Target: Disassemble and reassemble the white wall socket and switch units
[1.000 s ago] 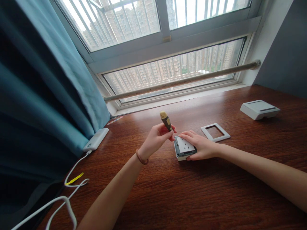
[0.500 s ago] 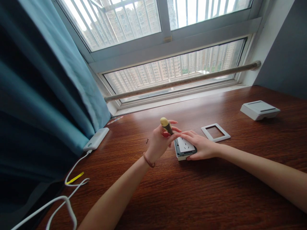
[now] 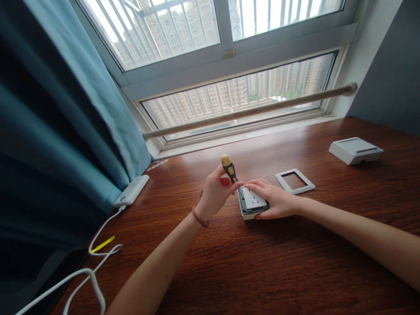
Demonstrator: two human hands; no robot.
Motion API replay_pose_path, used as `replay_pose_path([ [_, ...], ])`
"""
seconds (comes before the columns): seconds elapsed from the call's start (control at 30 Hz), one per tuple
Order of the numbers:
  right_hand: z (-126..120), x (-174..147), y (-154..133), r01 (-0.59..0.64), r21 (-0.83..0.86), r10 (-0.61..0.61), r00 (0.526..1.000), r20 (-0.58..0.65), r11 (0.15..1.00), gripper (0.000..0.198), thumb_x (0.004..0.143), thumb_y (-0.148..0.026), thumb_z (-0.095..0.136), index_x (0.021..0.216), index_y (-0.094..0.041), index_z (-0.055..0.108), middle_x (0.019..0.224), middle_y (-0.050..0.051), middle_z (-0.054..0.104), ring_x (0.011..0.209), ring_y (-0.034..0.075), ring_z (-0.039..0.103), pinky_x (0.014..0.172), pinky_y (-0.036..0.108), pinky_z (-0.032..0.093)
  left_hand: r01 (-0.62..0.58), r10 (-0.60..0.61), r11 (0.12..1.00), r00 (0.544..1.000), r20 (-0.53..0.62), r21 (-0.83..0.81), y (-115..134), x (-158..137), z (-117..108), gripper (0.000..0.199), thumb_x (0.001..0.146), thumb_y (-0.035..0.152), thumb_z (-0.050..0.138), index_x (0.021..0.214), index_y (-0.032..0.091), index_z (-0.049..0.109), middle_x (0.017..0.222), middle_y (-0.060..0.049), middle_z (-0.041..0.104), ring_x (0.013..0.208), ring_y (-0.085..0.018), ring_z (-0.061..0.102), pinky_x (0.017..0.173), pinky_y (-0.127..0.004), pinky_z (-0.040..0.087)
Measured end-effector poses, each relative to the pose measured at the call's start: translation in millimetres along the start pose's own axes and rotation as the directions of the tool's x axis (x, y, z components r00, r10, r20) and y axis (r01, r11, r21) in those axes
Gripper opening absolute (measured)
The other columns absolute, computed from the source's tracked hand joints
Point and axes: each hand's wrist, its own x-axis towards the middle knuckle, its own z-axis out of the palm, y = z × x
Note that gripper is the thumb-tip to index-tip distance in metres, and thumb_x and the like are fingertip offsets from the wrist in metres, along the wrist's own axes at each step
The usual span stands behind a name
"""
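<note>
The left hand (image 3: 215, 194) is curled, fingertips pinching a screwdriver with a yellow-and-dark-grey rounded handle (image 3: 229, 168), held nearly upright; its shaft points down at the grey rim just right of that hand, the tip too small to make out. The right hand (image 3: 275, 200) is partly closed around a boxy white-and-grey plastic wall socket (image 3: 254, 199), fingers over its far edge, thumb at the near side, pressing it on the reddish-brown wood-grain worktop (image 3: 229, 271). Just beyond the right hand lies a square white plastic frame (image 3: 303, 188); left of the left hand, a tiny dark sliver (image 3: 201, 193).
</note>
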Motion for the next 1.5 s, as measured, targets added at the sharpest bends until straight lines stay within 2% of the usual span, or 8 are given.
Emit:
replay_pose_path([
  [0.13,-1.3,0.2,-1.8,-0.007,0.009,0.007,1.000,-0.003,1.000,0.086,0.061,-0.038,0.071,0.135,-0.018,0.031,0.125,0.013,0.040,0.115,0.028,0.036,0.098,0.042,0.033,-0.074,0.098,0.978,0.988,-0.116,0.197,-2.4,-2.4,3.6,0.033,0.062,0.033,0.074,0.083,0.016,0.055,0.068,0.003,0.053,0.056,-0.007,0.047,0.052,-0.018,0.041],
  [0.37,-0.8,0.2,-0.2,0.002,0.014,-0.001,1.000,-0.008,1.000,0.087,0.061,-0.039,0.071,0.135,-0.018,0.030,0.126,0.013,0.039,0.116,0.028,0.036,0.098,0.042,0.032,0.082,-0.077,0.985,0.996,0.038,-0.154,5.1,-0.9,5.6,0.029,0.069,0.030,0.069,0.087,0.015,0.052,0.070,0.001,0.058,0.040,-0.003,0.044,0.036,-0.016,0.035],
  [0.63,0.7,-0.3,1.3,0.010,0.009,-0.010,1.000,-0.014,1.000,0.084,0.061,-0.039,0.070,0.133,-0.018,0.033,0.127,0.013,0.039,0.117,0.029,0.035,0.098,0.043,0.033,0.085,-0.046,0.954,0.989,0.138,-0.288,13.1,1.3,1.9,0.029,0.073,0.025,0.065,0.097,0.013,0.053,0.089,-0.006,0.060,0.059,-0.009,0.058,0.058,-0.025,0.050],
  [0.9,0.6,0.3,1.3,0.012,0.016,-0.012,1.000,-0.013,1.000,0.086,0.061,-0.039,0.070,0.135,-0.017,0.030,0.128,0.014,0.039,0.117,0.029,0.035,0.098,0.043,0.032,-0.001,0.000,1.000,0.998,-0.058,-0.024,-11.4,-0.8,5.8,0.037,0.063,0.032,0.074,0.085,0.018,0.047,0.064,0.005,0.052,0.053,-0.008,0.051,0.047,-0.018,0.042],
  [1.07,-0.7,0.7,-1.9,-0.003,0.030,0.003,1.000,-0.007,1.000,0.087,0.061,-0.037,0.071,0.135,-0.020,0.030,0.126,0.012,0.040,0.116,0.028,0.036,0.098,0.043,0.032,-0.136,0.159,0.965,0.984,-0.087,0.222,-10.8,-2.3,4.9,0.028,0.063,0.035,0.073,0.078,0.016,0.057,0.076,-0.001,0.054,0.062,-0.010,0.050,0.053,-0.020,0.042],
  [1.2,-1.6,1.0,-3.3,-0.006,0.015,0.006,1.000,-0.001,1.000,0.087,0.061,-0.037,0.071,0.136,-0.020,0.029,0.126,0.012,0.040,0.116,0.028,0.036,0.098,0.043,0.033,-0.132,0.164,0.965,0.977,-0.132,0.225,-12.7,-2.2,3.7,0.033,0.058,0.035,0.077,0.067,0.017,0.051,0.070,0.000,0.051,0.060,-0.010,0.047,0.053,-0.021,0.040],
  [1.33,-1.5,0.5,-3.0,-0.007,-0.004,0.007,1.000,0.006,1.000,0.088,0.061,-0.037,0.070,0.136,-0.018,0.028,0.126,0.013,0.040,0.116,0.028,0.036,0.099,0.042,0.032,-0.077,0.142,0.966,0.956,-0.258,0.248,-12.2,-2.2,3.0,0.040,0.054,0.036,0.079,0.062,0.017,0.044,0.060,0.005,0.045,0.055,-0.009,0.040,0.052,-0.021,0.036],
  [1.5,-0.7,-0.8,1.0,0.005,-0.015,-0.005,1.000,-0.004,1.000,0.086,0.061,-0.043,0.071,0.134,-0.017,0.032,0.127,0.014,0.040,0.117,0.028,0.036,0.098,0.042,0.033,-0.106,0.205,0.952,0.917,-0.341,0.287,0.1,-2.4,0.9,0.036,0.062,0.037,0.074,0.065,0.018,0.044,0.062,0.005,0.043,0.055,-0.009,0.040,0.056,-0.022,0.037],
])
